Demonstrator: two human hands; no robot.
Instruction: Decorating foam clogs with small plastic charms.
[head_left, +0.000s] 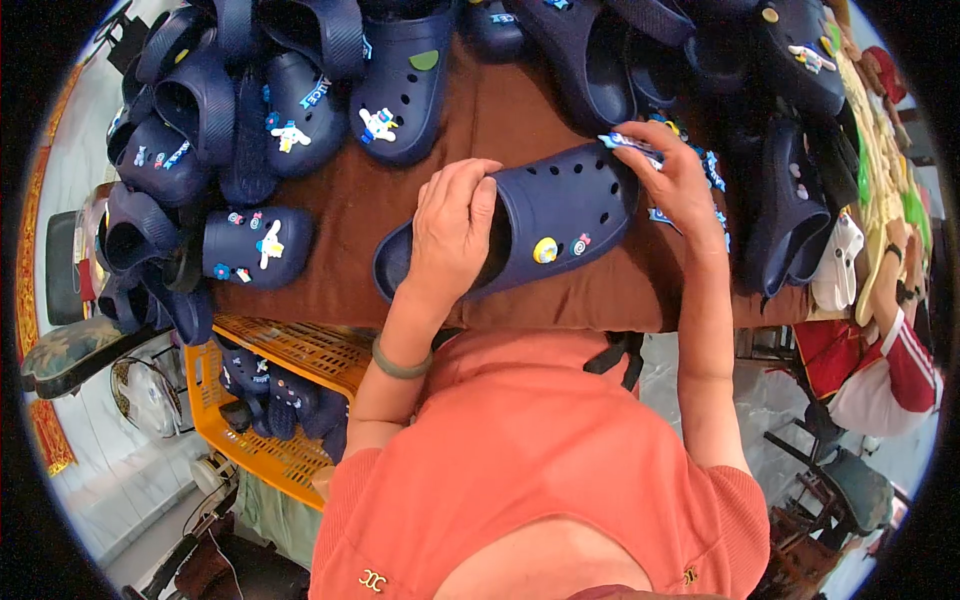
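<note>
A navy clog (550,200) with holes in its upper lies across the brown cloth in front of me, toe to the right. My left hand (450,225) grips it at the foot opening, fingers bent over the upper's edge. On its near side sit a round yellow charm (544,250) and a small swirl charm (581,243). Pinched in my right hand (672,182) is a blue-and-white shoe charm (630,147), right at the clog's toe. Several loose charms (713,168) lie on the cloth beside and partly behind my right hand.
Navy clogs (400,95) with charms crowd the far and left parts of the brown-covered table (345,215); more stand at the right. A yellow plastic crate (265,450) with clogs is below the near left edge. Another person's arm (893,275) reaches in at far right, near a white clog (838,262).
</note>
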